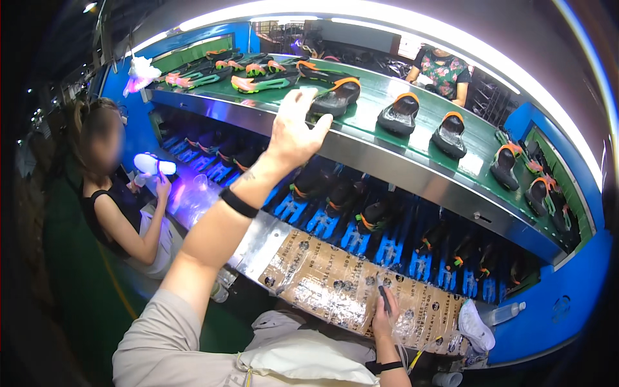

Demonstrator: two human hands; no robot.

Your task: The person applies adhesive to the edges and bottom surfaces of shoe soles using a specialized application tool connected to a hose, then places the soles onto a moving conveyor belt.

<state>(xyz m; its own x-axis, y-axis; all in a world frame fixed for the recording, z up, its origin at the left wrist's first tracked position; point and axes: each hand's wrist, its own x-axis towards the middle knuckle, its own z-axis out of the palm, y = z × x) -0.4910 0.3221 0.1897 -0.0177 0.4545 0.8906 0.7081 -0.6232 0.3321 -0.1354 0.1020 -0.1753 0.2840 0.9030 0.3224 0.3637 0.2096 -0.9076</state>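
My left hand (pixel 293 132) is stretched up to the green conveyor belt, thumb and fingers spread. Its fingertips are at the near left side of a black shoe upper (pixel 340 97) with an orange collar; whether they touch it I cannot tell. Low on the right, my right hand (pixel 384 315) is closed around a slim dark pen-like tool (pixel 383 295), its thin tip pointing up and away. Pale cords or tubes run down beside that hand. Under it is a work ledge (pixel 322 271) covered with printed brown cardboard and clear film.
Black uppers (pixel 449 135) stand along the upper belt (pixel 419 145). A lower tier carries blue holders (pixel 389 250) with more shoes. A white shoe (pixel 476 326) and a clear bottle (pixel 506 314) are at right. A person (pixel 122 193) at left holds a glowing white sole (pixel 153 164); another person (pixel 442 72) is across the belt.
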